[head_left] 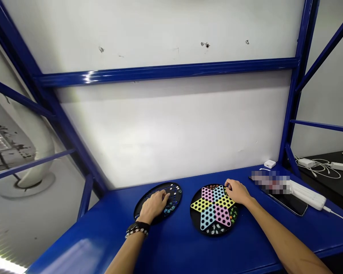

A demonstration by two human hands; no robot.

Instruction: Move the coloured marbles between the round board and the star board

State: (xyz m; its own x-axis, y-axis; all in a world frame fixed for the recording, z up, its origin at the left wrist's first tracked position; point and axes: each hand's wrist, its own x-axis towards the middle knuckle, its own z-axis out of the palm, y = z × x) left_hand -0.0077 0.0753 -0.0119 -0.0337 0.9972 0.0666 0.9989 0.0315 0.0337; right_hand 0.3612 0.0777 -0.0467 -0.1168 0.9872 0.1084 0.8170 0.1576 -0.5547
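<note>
My left hand (155,205) is over a round black tray (144,198) on the left. Its fingers are curled together, and whatever they may hold is hidden. Blue and clear glass marbles (170,207) lie in the tray by my fingertips. To the right is a round Chinese checkers board (213,207) with a pink, yellow and blue star full of black holes. My right hand (238,191) rests at its upper right edge, fingers closed in a pinch; I cannot see what is between them. White marbles (216,229) and green and orange marbles (233,214) fill the board's rim pockets.
Both boards stand on a blue table (185,247) before a white panel (171,129) framed by blue bars. At the right lie a dark phone (291,204), a white power bank (307,196) with a cable, and a small white case (270,163). Chargers (306,163) sit beyond.
</note>
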